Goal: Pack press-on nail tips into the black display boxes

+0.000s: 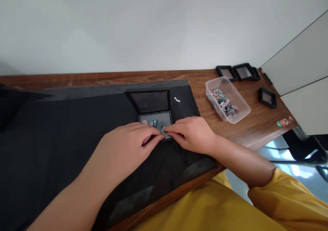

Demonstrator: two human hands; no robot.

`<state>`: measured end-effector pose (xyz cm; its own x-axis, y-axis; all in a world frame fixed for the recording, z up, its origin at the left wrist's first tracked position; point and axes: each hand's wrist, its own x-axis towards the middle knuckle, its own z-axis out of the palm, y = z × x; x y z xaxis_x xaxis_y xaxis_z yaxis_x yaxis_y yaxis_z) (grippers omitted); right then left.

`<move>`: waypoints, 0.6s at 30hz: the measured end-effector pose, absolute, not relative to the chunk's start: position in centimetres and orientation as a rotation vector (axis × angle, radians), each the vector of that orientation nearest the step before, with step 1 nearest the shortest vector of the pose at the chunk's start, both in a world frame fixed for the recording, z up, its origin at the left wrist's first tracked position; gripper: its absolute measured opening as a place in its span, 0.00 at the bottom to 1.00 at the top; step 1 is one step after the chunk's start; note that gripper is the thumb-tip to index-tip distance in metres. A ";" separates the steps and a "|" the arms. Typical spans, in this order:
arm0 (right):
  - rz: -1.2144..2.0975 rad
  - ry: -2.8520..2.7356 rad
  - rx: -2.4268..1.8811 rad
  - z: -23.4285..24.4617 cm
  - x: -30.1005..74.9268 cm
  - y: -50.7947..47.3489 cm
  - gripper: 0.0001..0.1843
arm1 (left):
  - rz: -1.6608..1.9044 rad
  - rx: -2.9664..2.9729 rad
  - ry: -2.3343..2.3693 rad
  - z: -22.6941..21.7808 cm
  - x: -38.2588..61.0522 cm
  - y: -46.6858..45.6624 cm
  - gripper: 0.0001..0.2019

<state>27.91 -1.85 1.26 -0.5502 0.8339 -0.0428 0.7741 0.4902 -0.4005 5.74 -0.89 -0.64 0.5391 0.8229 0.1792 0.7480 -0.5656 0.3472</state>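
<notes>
An open black display box (153, 113) lies on a black mat (64, 135), its lid standing back and its grey tray holding a few small coloured pieces. My left hand (130, 147) and my right hand (191, 133) meet at the tray's front edge. Both hands have fingertips pinched together over a tiny piece (162, 132) on the tray. I cannot make out which hand grips the piece.
A clear plastic tub (228, 99) of several coloured pieces stands on the wooden desk (256, 125) to the right. Small black boxes (237, 72) sit at the far right corner, another (267, 98) nearer. A few coloured pieces (284, 122) lie by the desk's right edge.
</notes>
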 end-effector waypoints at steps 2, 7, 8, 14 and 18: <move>0.588 -2.569 -1.424 1.3 27.8 -1.9 0.15 | 0.505 2.552 1.333 -0.7 5.7 -0.8 0.15; 0.582 -2.564 -1.523 1.7 27.5 -1.8 0.17 | 0.539 2.500 1.333 -0.4 5.9 -0.7 0.15; 0.581 -2.573 -1.536 1.7 27.4 -1.8 0.17 | 0.550 2.495 1.334 -0.4 6.0 -0.6 0.15; 0.610 -2.566 -1.571 1.8 27.2 -1.7 0.20 | 0.586 2.491 1.351 -0.6 6.1 -0.3 0.14; 0.589 -2.529 -1.518 1.8 27.5 -1.7 0.20 | 0.656 2.517 1.330 -0.7 6.2 -0.3 0.13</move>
